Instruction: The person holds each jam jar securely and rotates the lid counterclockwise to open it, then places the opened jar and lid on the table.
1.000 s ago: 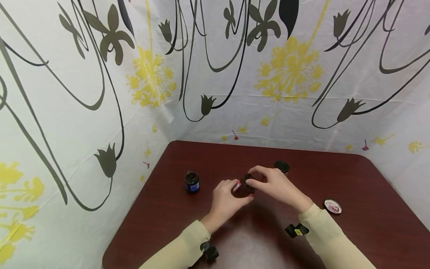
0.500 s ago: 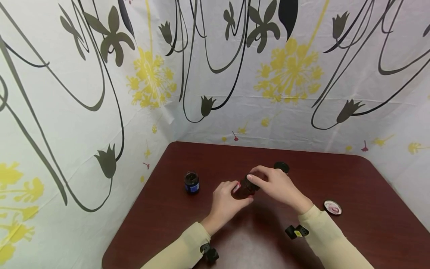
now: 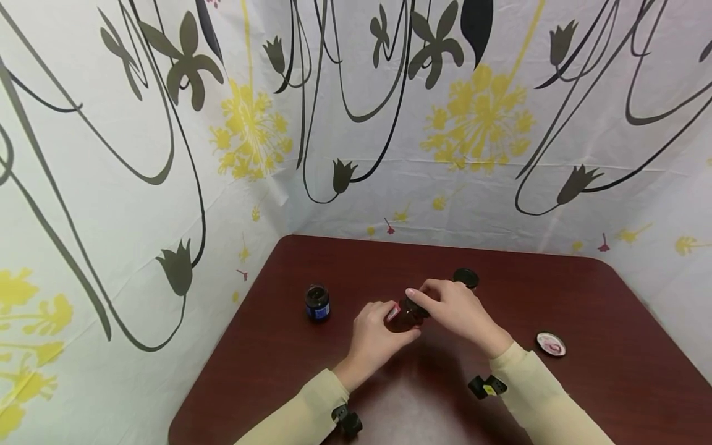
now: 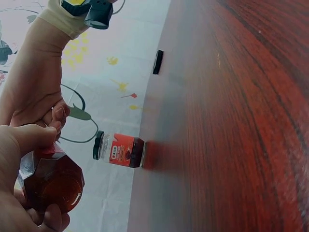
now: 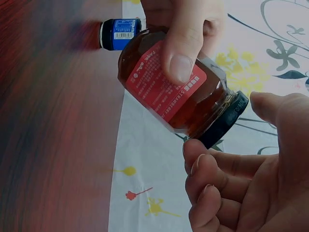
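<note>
My left hand [image 3: 371, 339] grips a glass jam jar [image 5: 169, 92] with a red label reading strawberry, held tilted above the table. In the right wrist view the left thumb presses on that label. A black lid [image 5: 223, 122] sits on the jar's mouth. My right hand [image 3: 457, 312] pinches this lid at its edge, thumb on one side and curled fingertips on the other. From the left wrist view the jar's reddish-brown base [image 4: 58, 191] faces the camera, and the lid is hidden there.
On the table [image 3: 356, 259], a blue-labelled jar [image 3: 318, 304] with no lid stands to the left. A red-labelled jar [image 4: 123, 150] with a black lid stands behind the right hand. Far right, a loose lid [image 3: 551, 343] lies with its pale inside up. Patterned cloth [image 3: 356, 136] hangs behind the table.
The right hand has turned slightly at the lid, its thumb shifting up and left and its wrist a little lower. The jar leans a bit more to the right. The left hand barely moves.
</note>
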Tool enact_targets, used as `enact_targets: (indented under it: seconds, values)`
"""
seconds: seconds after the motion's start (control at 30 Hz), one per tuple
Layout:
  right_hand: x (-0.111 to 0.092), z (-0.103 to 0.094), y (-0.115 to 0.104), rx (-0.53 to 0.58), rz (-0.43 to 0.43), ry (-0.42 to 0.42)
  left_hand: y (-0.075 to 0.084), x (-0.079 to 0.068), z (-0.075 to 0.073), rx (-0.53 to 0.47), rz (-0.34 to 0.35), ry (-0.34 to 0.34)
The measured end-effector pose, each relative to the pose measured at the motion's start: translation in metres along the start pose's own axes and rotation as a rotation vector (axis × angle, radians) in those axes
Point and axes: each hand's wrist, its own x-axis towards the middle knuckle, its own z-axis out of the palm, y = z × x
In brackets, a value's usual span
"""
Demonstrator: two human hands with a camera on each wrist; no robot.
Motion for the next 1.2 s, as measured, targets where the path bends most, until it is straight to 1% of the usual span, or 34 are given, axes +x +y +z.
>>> enact_targets:
  seconds: [0.47,0.87,1.03,1.2]
  values:
    - [-0.0009,0.0038,0.0005,-0.012,-0.009,0.016,0.0034,-0.0025,-0.0013,0.024,-0.029,-0.017]
    - [-0.0020,0.0057,0.0022,-0.004,0.007,-0.008,0.0054,-0.0060,-0.0026,0.026,-0.068,-0.042]
    - [-0.0015,0.0046,0.0008,-0.012,0.007,-0.016,0.0060,-0.0049,-0.0034,0.039,-0.065,-0.037]
    - [-0.0024,0.0030,0.0000,-0.014,0.005,-0.037,0.0064,-0.0052,-0.0047,0.046,-0.066,-0.045]
